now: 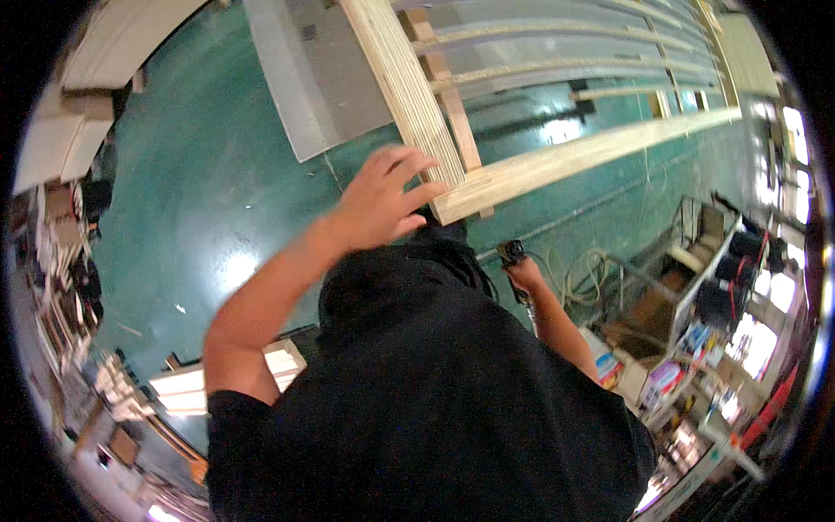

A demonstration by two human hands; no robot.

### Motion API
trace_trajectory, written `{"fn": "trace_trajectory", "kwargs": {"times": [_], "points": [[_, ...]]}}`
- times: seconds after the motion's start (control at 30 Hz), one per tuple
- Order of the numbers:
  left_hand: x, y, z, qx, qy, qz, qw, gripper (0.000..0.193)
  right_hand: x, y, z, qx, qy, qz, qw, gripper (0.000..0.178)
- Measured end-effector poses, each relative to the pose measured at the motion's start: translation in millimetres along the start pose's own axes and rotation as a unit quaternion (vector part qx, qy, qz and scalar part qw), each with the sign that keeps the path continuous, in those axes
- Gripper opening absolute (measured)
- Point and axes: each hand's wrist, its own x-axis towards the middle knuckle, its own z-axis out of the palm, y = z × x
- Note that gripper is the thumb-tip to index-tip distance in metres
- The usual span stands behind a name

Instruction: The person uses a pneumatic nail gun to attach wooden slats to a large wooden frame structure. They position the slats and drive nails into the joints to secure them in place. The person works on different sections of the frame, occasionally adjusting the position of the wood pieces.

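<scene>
My left hand [378, 198] is over the near corner of a large wooden frame, its fingers spread and slightly curled, holding nothing. The fingertips are right by the end of the ridged plywood beam [409, 100]; whether they touch it I cannot tell. A second beam [583, 161] meets that one at the corner and runs off to the right. Lower and to the right, my right hand [524, 274] is closed round a dark handheld tool [511, 252], seemingly a nail gun, with a metal fitting under the grip. Much of the tool is hidden by my hand.
Thin slats [557, 70] span the frame. A grey sheet [322, 87] lies beyond its left beam. At the right are a coiled hose [587, 277] and a cluttered metal cart [648, 300]. Stacked boards [109, 48] and wood offcuts [113, 387] line the left.
</scene>
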Motion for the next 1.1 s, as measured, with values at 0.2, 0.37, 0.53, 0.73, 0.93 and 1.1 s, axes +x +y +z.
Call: {"fn": "trace_trajectory", "kwargs": {"times": [0.2,0.37,0.53,0.73,0.93,1.1], "points": [[100.1,-37.1,12.7,0.048,-0.223,0.318,0.92,0.062,-72.1,-4.4,120.0,0.129,0.022,0.092,0.987,0.036],[76.6,-94.8,49.7,-0.022,-0.204,0.37,0.906,0.039,-98.1,-54.2,184.1,0.09,0.012,0.081,0.993,0.05],[97.1,-61.6,28.5,-0.021,-0.178,0.4,0.899,0.041,-90.6,-52.7,269.5,0.158,-0.05,0.176,0.97,0.054],[90.8,-73.5,27.8,-0.026,-0.152,0.396,0.905,0.043,-100.6,-134.2,250.5,0.245,0.0,0.233,0.941,0.051],[110.0,-81.2,32.8,-0.037,-0.234,0.434,0.869,0.048,-97.0,-214.3,264.5,0.297,0.133,0.271,0.906,0.046],[114.4,-74.0,52.0,-0.118,-0.252,0.462,0.842,0.036,-104.6,-282.1,335.3,0.432,0.28,0.332,0.79,0.039]]}}
